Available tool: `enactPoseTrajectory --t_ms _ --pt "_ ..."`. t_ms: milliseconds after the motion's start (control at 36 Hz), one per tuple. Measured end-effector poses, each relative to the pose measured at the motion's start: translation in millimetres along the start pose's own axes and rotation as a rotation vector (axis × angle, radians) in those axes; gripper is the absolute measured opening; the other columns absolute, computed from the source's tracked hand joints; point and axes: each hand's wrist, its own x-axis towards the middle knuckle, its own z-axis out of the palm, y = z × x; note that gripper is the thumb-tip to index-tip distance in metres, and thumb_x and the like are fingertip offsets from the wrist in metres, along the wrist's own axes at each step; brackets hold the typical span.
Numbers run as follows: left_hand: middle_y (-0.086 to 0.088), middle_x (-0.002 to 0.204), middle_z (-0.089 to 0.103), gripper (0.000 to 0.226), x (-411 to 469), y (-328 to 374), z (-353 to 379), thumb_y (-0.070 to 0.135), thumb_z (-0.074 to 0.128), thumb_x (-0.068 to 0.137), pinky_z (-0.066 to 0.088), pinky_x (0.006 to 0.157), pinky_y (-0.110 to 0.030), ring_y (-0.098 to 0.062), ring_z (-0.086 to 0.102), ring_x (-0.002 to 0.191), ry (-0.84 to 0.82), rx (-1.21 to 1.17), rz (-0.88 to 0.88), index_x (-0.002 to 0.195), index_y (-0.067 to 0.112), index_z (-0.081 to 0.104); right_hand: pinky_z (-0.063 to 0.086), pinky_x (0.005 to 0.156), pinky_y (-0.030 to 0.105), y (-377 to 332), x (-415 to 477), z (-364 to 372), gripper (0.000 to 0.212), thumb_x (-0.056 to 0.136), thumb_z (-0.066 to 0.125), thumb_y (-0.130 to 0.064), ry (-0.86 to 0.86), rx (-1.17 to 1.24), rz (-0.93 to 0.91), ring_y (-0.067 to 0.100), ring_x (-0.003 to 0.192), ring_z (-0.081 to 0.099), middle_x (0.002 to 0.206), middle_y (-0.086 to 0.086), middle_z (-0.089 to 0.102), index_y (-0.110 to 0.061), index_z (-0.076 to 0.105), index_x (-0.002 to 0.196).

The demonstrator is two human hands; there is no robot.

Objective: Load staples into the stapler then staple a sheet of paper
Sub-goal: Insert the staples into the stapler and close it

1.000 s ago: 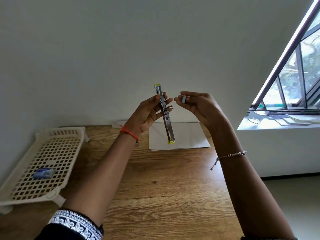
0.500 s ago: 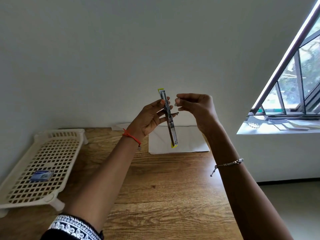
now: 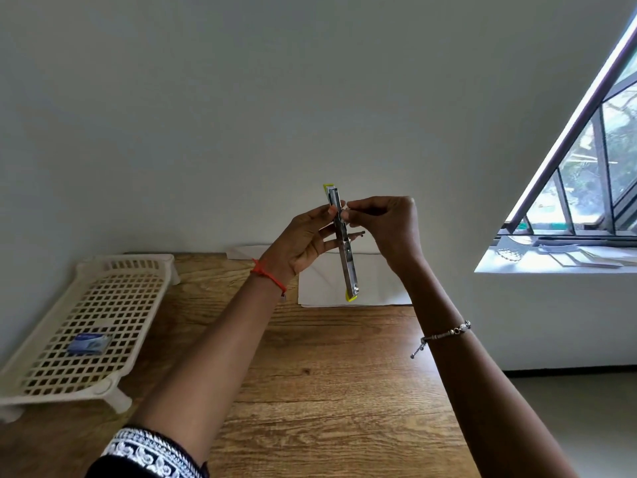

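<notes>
A cream lattice tray [image 3: 51, 369] stands at the left end of a wooden table [image 3: 327, 391], with a window [image 3: 586, 174] and its cluttered sill [image 3: 551, 258] beyond the table's right end.

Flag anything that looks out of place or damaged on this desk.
Nothing stands out. The stapler is swung open in the left hand; paper lies flat, and the staple box sits in the tray.
</notes>
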Motion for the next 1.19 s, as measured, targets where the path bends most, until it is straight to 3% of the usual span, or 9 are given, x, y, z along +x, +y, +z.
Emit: enactPoseTrajectory --t_ms 111,306,611,750,944,1028,1083,1194 --pt "0.001 0.075 0.074 0.021 -0.8 -2.3 -0.9 0.01 0.041 0.098 0.058 0.079 -0.039 -0.012 0.071 0.078 -0.003 0.001 -0.003 0.1 0.006 0.062 0.056 0.065 0.018 -2.1 -1.3 1.4 0.023 0.067 0.078 -0.008 -0.019 -0.016 -0.031 0.006 0.064 0.069 0.08 0.009 0.074 -0.002 0.073 0.089" --pt "0.001 0.074 0.075 0.023 -2.5 -1.4 -0.2 0.01 0.039 0.098 0.061 0.074 -0.038 -0.012 0.073 0.076 -0.022 -0.035 0.009 0.097 0.006 0.062 0.054 0.064 0.014 -2.7 -2.3 2.4 0.023 0.069 0.077 -0.006 -0.02 0.001 -0.042 0.003 0.063 0.068 0.08 0.008 0.073 0.0 0.072 0.09" --pt "-0.001 0.075 0.075 0.026 -9.6 -0.2 2.3 0.01 0.037 0.099 0.061 0.067 -0.036 -0.013 0.073 0.078 -0.028 -0.055 -0.011 0.092 0.005 0.062 0.058 0.069 0.029 -8.1 -3.5 2.7 0.022 0.068 0.078 -0.006 0.0 -0.044 -0.055 0.021 0.068 0.07 0.082 0.015 0.074 0.003 0.072 0.088" --pt "0.0 0.072 0.074 0.024 -12.5 0.4 5.4 0.01 0.038 0.099 0.061 0.065 -0.036 -0.011 0.073 0.076 -0.006 -0.048 -0.029 0.095 0.006 0.062 0.053 0.062 0.011 -10.0 -3.6 5.2 0.02 0.067 0.078 -0.005 0.003 -0.091 -0.059 0.016 0.066 0.068 0.076 0.011 0.072 0.001 0.073 0.085" --pt "-0.004 0.076 0.072 0.024 -15.8 -3.2 6.3 0.01 0.04 0.098 0.061 0.065 -0.035 -0.011 0.072 0.075 0.032 -0.049 -0.076 0.094 0.005 0.063 0.049 0.061 0.008 -10.7 -4.2 5.8 0.016 0.07 0.076 -0.006 -0.041 -0.226 -0.113 0.011 0.066 0.064 0.08 0.011 0.072 -0.001 0.074 0.085" --pt "-0.006 0.079 0.069 0.023 -16.6 -7.3 6.3 0.011 0.041 0.098 0.057 0.076 -0.039 -0.012 0.071 0.072 0.069 -0.048 -0.127 0.093 0.006 0.062 0.05 0.063 0.011 -7.3 -6.8 5.1 0.014 0.073 0.073 -0.005 -0.092 -0.252 -0.114 0.013 0.068 0.064 0.083 0.013 0.071 -0.001 0.073 0.086" --pt "-0.004 0.069 0.072 0.022 -18.1 -11.4 5.7 0.011 0.042 0.098 0.048 0.089 -0.046 -0.012 0.072 0.068 0.09 -0.057 -0.178 0.091 0.006 0.062 0.047 0.061 0.005 -2.9 -9.2 4.0 0.014 0.074 0.072 -0.004 -0.135 -0.279 -0.097 0.007 0.065 0.061 0.085 0.013 0.071 0.0 0.073 0.088" --pt "-0.002 0.058 0.07 0.023 -23.5 -21.4 3.7 0.012 0.04 0.098 0.04 0.094 -0.053 -0.013 0.072 0.062 0.103 -0.141 -0.282 0.089 0.005 0.059 0.042 0.056 -0.002 7.1 -13.7 1.7 0.014 0.076 0.07 -0.002 -0.212 -0.374 -0.066 -0.002 0.062 0.054 0.086 0.011 0.071 -0.002 0.074 0.089"
